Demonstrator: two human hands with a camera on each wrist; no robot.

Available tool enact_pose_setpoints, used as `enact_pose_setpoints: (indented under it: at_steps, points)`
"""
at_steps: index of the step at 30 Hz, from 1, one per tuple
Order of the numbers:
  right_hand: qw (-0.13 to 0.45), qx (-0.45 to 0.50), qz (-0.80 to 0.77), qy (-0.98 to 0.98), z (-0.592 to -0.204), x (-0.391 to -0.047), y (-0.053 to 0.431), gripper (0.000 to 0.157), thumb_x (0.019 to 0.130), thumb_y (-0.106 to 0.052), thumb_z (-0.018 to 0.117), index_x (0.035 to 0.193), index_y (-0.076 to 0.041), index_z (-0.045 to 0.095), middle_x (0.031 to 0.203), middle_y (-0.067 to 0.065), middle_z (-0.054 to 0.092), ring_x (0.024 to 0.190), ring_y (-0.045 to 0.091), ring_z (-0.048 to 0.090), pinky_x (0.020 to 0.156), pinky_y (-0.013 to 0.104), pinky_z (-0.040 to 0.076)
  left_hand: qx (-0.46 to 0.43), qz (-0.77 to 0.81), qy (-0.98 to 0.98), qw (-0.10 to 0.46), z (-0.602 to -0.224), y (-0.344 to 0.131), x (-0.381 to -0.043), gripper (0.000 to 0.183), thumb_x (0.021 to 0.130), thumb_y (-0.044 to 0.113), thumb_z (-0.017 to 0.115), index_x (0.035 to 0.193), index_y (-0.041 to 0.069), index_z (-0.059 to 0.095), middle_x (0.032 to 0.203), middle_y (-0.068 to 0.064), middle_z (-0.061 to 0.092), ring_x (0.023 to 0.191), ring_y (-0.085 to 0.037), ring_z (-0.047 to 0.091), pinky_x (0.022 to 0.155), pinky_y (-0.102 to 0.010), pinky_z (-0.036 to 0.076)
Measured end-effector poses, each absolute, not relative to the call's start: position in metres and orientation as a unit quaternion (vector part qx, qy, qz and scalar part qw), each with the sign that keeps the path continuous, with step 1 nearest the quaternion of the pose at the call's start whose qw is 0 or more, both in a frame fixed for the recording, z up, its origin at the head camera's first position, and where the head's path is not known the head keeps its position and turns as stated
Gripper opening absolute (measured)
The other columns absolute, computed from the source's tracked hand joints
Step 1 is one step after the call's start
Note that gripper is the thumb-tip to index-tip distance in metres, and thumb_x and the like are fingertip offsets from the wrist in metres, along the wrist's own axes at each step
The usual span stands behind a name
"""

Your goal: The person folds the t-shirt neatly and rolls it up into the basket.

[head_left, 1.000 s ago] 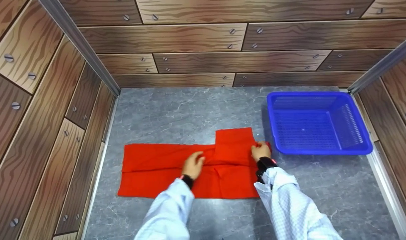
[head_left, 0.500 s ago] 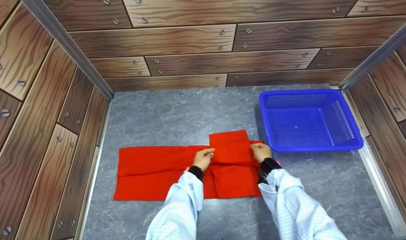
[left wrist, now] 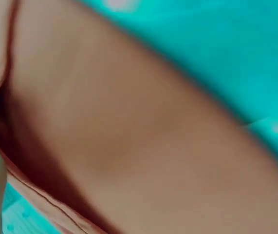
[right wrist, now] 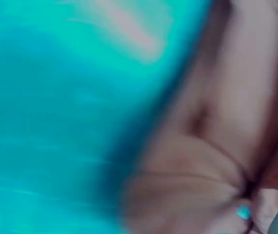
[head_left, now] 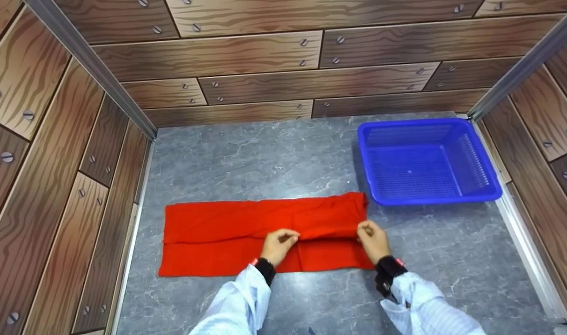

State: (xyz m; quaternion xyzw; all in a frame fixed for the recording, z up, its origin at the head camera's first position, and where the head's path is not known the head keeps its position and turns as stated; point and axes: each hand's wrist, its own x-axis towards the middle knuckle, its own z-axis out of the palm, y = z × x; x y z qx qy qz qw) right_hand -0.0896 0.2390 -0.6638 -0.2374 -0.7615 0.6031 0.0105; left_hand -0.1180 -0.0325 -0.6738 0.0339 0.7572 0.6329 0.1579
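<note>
On a grey surface [head_left: 246,163], red cloth [head_left: 209,223], left grip [head_left: 278,246], right grip [head_left: 375,241], both pinching its fold

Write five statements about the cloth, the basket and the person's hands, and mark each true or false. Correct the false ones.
1. The red cloth lies inside the blue basket. False: it lies on the grey surface, outside the basket.
2. The right hand is nearer the blue basket than the left hand is. True.
3. Both hands are at the red cloth. True.
4. The sleeves are red. False: they are light blue.
5. The left hand holds the basket's rim. False: it pinches the red cloth.
</note>
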Motion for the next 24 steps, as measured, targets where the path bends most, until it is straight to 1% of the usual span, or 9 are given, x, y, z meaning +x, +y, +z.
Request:
enact_pose_setpoints:
  at_steps: [2, 5, 7, 9, 12, 15, 18, 21, 24]
  points:
    - [-0.017, -0.244, 0.581, -0.776, -0.669, -0.083, 0.237, 0.010, 0.088, 0.000, 0.056, 0.091, 0.008, 0.061, 0.072, -0.001, 0.059, 0.063, 0.006, 0.054, 0.063, 0.019, 0.047, 0.036, 0.616, 0.769, 0.167, -0.681, -0.033, -0.113, 0.015, 0.089, 0.002, 0.067, 0.102, -0.003, 0.073, 0.102, -0.020, 0.074, 0.095, -0.024, 0.068, 0.080, -0.019, 0.050]
    - [-0.049, -0.247, 0.542, -0.802, -0.673, -0.078, 0.233, 0.017, 0.090, -0.010, 0.063, 0.095, 0.006, 0.067, 0.076, 0.002, 0.064, 0.067, 0.005, 0.052, 0.065, 0.019, 0.042, 0.038, 0.606, 0.776, 0.170, -0.685, -0.032, -0.110, 0.017, 0.089, 0.001, 0.066, 0.105, -0.003, 0.072, 0.104, -0.020, 0.073, 0.096, -0.027, 0.069, 0.079, -0.019, 0.050]
    - [-0.047, -0.241, 0.534, -0.809, -0.673, -0.077, 0.232, 0.022, 0.090, -0.015, 0.066, 0.099, 0.005, 0.070, 0.084, 0.007, 0.069, 0.072, 0.003, 0.053, 0.069, 0.018, 0.042, 0.040, 0.615, 0.771, 0.160, -0.685, -0.031, -0.110, 0.019, 0.089, 0.001, 0.066, 0.106, -0.003, 0.072, 0.106, -0.021, 0.072, 0.100, -0.030, 0.068, 0.083, -0.021, 0.051]
    - [-0.025, -0.232, 0.533, -0.813, -0.673, -0.076, 0.231, 0.021, 0.090, -0.014, 0.067, 0.100, 0.005, 0.071, 0.090, 0.011, 0.072, 0.074, 0.002, 0.055, 0.070, 0.017, 0.043, 0.039, 0.625, 0.764, 0.151, -0.683, -0.030, -0.111, 0.018, 0.090, 0.004, 0.065, 0.106, -0.002, 0.073, 0.107, -0.019, 0.073, 0.103, -0.031, 0.067, 0.086, -0.023, 0.051]
    - [0.002, -0.232, 0.524, -0.820, -0.672, -0.071, 0.233, 0.012, 0.087, -0.006, 0.067, 0.092, 0.004, 0.070, 0.081, 0.010, 0.068, 0.070, 0.003, 0.053, 0.067, 0.017, 0.042, 0.034, 0.625, 0.764, 0.157, -0.683, -0.032, -0.107, 0.017, 0.091, 0.007, 0.065, 0.103, 0.000, 0.075, 0.105, -0.017, 0.074, 0.105, -0.031, 0.066, 0.091, -0.028, 0.051]
    - [-0.023, -0.231, 0.476, -0.848, -0.674, -0.064, 0.234, 0.005, 0.083, -0.005, 0.066, 0.083, 0.000, 0.066, 0.071, 0.001, 0.058, 0.067, 0.008, 0.049, 0.065, 0.020, 0.039, 0.035, 0.596, 0.782, 0.180, -0.684, -0.040, -0.102, 0.018, 0.093, 0.008, 0.063, 0.102, 0.000, 0.075, 0.103, -0.016, 0.075, 0.105, -0.031, 0.067, 0.092, -0.031, 0.050]
    - [-0.034, -0.219, 0.430, -0.875, -0.677, -0.060, 0.233, 0.010, 0.082, -0.009, 0.068, 0.085, -0.003, 0.061, 0.074, 0.002, 0.055, 0.070, 0.014, 0.051, 0.066, 0.025, 0.039, 0.051, 0.554, 0.813, 0.172, -0.686, -0.047, -0.100, 0.018, 0.093, 0.008, 0.061, 0.101, -0.001, 0.075, 0.102, -0.015, 0.074, 0.104, -0.031, 0.067, 0.092, -0.035, 0.051]
    - [0.033, -0.176, 0.389, -0.904, -0.680, -0.062, 0.230, 0.022, 0.080, -0.011, 0.071, 0.096, -0.001, 0.059, 0.088, 0.012, 0.058, 0.083, 0.027, 0.056, 0.076, 0.035, 0.043, 0.103, 0.473, 0.868, 0.109, -0.687, -0.050, -0.101, 0.021, 0.092, 0.010, 0.061, 0.108, 0.004, 0.073, 0.109, -0.011, 0.072, 0.106, -0.030, 0.064, 0.093, -0.039, 0.050]
    - [0.112, -0.078, 0.307, -0.942, -0.687, -0.067, 0.221, 0.041, 0.079, -0.012, 0.072, 0.115, 0.001, 0.059, 0.112, 0.022, 0.059, 0.105, 0.040, 0.056, 0.091, 0.049, 0.045, 0.193, 0.323, 0.925, 0.043, -0.689, -0.045, -0.101, 0.036, 0.090, 0.018, 0.062, 0.125, 0.010, 0.066, 0.130, -0.008, 0.063, 0.122, -0.031, 0.057, 0.101, -0.045, 0.046]
